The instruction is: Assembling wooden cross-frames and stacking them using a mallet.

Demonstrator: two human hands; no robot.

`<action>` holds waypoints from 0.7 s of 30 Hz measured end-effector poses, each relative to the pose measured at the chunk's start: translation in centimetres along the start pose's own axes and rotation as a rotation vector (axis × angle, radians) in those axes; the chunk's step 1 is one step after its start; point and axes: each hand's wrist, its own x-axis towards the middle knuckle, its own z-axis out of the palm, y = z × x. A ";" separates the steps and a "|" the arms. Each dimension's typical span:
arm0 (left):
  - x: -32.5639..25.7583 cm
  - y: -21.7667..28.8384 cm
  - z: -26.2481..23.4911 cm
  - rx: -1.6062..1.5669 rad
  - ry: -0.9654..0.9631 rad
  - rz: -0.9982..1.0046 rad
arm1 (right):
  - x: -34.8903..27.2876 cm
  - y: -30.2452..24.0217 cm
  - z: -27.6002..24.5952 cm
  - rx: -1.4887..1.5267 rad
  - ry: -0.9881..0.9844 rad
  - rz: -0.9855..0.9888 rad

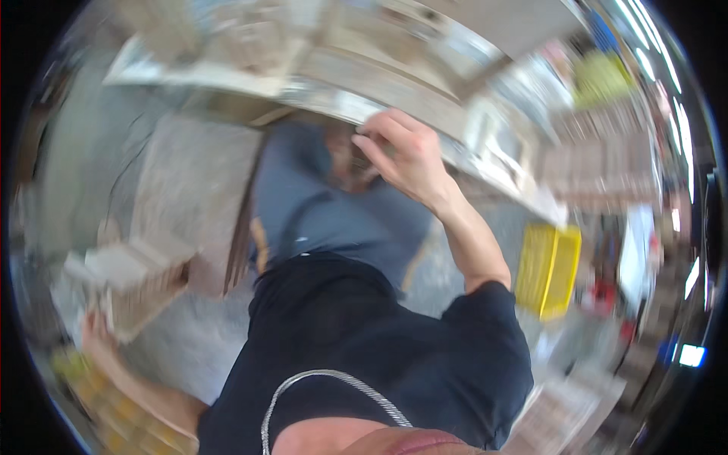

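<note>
My right hand point(406, 152) is raised over my lap beside the front edge of the workbench point(334, 101). Its fingers are loosely bent, with a gap between thumb and forefinger, and nothing shows in it. Far out to the left, my left hand point(96, 334) reaches to the near end of a stack of pale, flat wood-like pieces point(133, 265). Blur smears its fingers, so whether it grips a piece cannot be made out. The stack sits next to a large brownish board point(189, 182).
A yellow plastic crate point(550, 269) stands on the floor at right. Stacked brown panels point(599, 163) fill the bench's right end, with a yellow-green bundle point(603, 80) behind. Pale pieces point(246, 38) lie at the bench's left. Yellowish blocks point(125, 413) are at lower left.
</note>
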 end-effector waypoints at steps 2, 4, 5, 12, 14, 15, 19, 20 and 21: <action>-0.9 16.5 -2.6 0.295 0.219 0.065 | -5.1 2.4 -5.6 -0.203 0.134 0.114; -1.1 23.6 -2.4 0.346 0.385 0.022 | -9.1 4.9 -11.5 -0.484 0.270 0.265; -0.6 25.8 -1.6 0.033 0.468 0.283 | -11.4 6.0 -15.3 -0.649 0.331 0.404; -2.5 43.2 12.8 -0.637 -0.427 0.737 | -20.8 20.5 -23.5 -0.907 -0.197 0.785; -4.6 48.5 15.9 -0.953 -0.759 0.644 | -21.5 21.8 -23.6 -0.896 -0.189 0.765; -5.1 49.8 17.2 -1.071 -0.894 0.604 | -21.6 21.9 -23.6 -0.889 -0.194 0.770; -6.5 54.1 19.8 -1.294 -1.152 0.514 | -23.0 19.0 -24.7 -0.805 0.002 0.766; -6.8 55.6 19.2 -1.185 -1.097 0.610 | -24.6 18.0 -24.7 -0.871 0.019 0.734; -7.2 55.9 18.8 -1.171 -0.995 0.649 | -24.6 17.4 -24.2 -0.941 0.043 0.686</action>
